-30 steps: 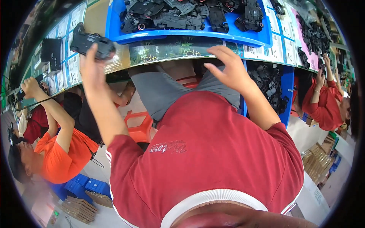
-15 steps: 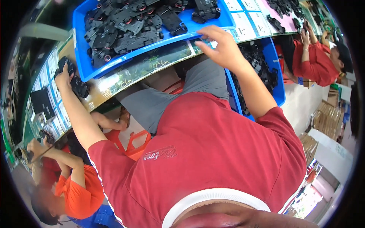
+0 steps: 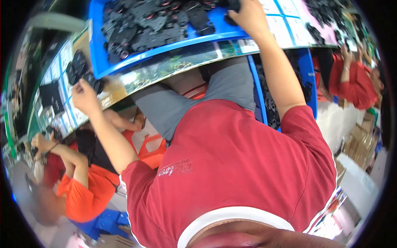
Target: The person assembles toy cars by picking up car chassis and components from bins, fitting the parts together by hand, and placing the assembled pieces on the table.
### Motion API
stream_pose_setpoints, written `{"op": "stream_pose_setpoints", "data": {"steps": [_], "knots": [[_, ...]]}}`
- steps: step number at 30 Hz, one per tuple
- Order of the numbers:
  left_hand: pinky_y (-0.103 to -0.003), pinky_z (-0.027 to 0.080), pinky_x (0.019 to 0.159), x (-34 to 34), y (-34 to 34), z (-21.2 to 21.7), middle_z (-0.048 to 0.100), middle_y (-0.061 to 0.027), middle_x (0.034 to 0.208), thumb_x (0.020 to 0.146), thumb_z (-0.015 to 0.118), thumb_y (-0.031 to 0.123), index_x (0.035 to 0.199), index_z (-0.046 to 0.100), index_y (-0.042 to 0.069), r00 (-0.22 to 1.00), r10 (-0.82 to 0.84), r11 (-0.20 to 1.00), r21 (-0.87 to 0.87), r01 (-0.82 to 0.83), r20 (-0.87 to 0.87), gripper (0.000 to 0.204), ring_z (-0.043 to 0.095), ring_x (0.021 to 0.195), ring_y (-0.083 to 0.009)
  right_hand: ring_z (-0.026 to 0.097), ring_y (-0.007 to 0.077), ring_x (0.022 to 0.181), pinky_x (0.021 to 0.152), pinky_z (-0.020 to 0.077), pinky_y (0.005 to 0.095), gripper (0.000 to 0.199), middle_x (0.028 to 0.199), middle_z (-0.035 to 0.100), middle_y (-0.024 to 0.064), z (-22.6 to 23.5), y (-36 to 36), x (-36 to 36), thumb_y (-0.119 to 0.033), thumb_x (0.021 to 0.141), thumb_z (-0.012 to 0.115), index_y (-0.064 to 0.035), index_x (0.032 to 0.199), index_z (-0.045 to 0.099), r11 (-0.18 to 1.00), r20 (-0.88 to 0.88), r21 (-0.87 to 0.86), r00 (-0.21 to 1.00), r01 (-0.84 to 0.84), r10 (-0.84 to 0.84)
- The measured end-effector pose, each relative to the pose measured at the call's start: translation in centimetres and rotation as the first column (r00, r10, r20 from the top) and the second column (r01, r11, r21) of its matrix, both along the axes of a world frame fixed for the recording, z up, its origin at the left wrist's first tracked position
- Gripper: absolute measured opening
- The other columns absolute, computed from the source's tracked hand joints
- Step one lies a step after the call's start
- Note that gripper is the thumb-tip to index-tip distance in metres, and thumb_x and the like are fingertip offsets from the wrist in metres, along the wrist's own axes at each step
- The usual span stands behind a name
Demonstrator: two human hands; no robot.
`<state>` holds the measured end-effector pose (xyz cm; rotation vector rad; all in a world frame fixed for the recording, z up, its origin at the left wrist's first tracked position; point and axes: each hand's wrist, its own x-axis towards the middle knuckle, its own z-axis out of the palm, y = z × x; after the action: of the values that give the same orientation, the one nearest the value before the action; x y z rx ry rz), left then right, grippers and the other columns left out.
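Just beyond the left fingers (image 3: 78,85), a car-like part (image 3: 77,68) is laid on the bench (image 3: 113,93). To the left of these fingers, a box (image 3: 50,97) is set over sheets (image 3: 67,98) that are spread on the bench. To their right, a wide tray (image 3: 94,47) is placed, in which a heap of parts (image 3: 153,29) is piled; its right end is reached by the right fingers (image 3: 234,15). Further sheets (image 3: 285,22) are spread to the right of those fingers, and beyond these a second heap (image 3: 324,10) is placed. Nearer the body than the right fingers, and lower, a second tray (image 3: 311,76) of parts is set before the bench edge.
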<state>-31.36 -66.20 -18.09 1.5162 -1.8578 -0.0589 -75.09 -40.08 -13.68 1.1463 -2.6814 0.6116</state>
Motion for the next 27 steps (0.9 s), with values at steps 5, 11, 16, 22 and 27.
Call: {"op": "stream_pose_setpoints", "data": {"steps": [5,11,16,22,27], "knots": [[-0.031,0.053,0.069,-0.5,8.3,-2.1,0.069,-0.0111,0.079,0.093,0.067,0.02,0.094,0.068,-0.003,0.964,-0.096,0.989,0.083,0.12,-0.249,0.024,0.066,0.071,-0.018,0.067,0.026,0.102,0.082,0.0556,0.0359,0.065,0.116,0.068,0.0164,-1.1,5.1,-4.4,-0.037,0.075,0.086,-0.0045,0.128,0.064,0.944,0.023,-0.32,0.995,-0.084,0.097],[-0.025,0.049,0.076,-1.7,13.4,-7.0,0.067,-0.0072,0.09,0.097,0.063,0.011,0.101,0.063,-0.006,0.799,-0.185,0.882,0.261,0.392,-0.572,0.017,0.061,0.082,-0.0115,0.071,0.032,0.091,0.082,0.0547,0.0418,0.06,0.103,0.073,0.0175,-5.9,13.7,-12.5,-0.04,0.072,0.083,-0.0024,0.117,0.069,0.947,-0.175,-0.209,0.943,0.244,-0.282],[-0.022,0.047,0.071,-4.7,13.2,-7.4,0.065,-0.0049,0.085,0.097,0.063,0.014,0.099,0.064,-0.004,0.822,-0.261,0.812,0.345,0.47,-0.506,0.018,0.058,0.076,-0.0092,0.064,0.0383,0.106,0.093,0.0513,0.0451,0.058,0.11,0.067,0.0244,-9.3,15.6,-11.0,-0.041,0.073,0.08,-0.0072,0.119,0.07,0.962,-0.151,0.058,0.955,0.266,-0.255],[-0.023,0.047,0.072,-7.0,11.0,-8.3,0.065,-0.0052,0.086,0.097,0.061,0.012,0.099,0.063,-0.004,0.82,-0.37,0.783,0.329,0.529,-0.438,0.017,0.058,0.077,-0.0103,0.064,0.0361,0.11,0.096,0.05,0.0426,0.06,0.116,0.066,0.0247,-8.2,17.8,-11.6,-0.04,0.079,0.078,-0.0064,0.127,0.066,0.962,0.013,0.075,0.965,0.261,-0.263],[-0.023,0.047,0.076,-6.8,10.4,-8.0,0.064,-0.0051,0.09,0.098,0.06,0.009,0.102,0.062,-0.004,0.776,-0.38,0.708,0.381,0.594,-0.503,0.014,0.059,0.083,-0.0105,0.067,0.0265,0.088,0.082,0.0536,0.037,0.048,0.103,0.07,0.0172,-3.1,24.3,-16.9,-0.018,0.077,0.081,-0.0013,0.119,0.067,0.993,0.171,-0.087,0.983,0.08,-0.064]]}}
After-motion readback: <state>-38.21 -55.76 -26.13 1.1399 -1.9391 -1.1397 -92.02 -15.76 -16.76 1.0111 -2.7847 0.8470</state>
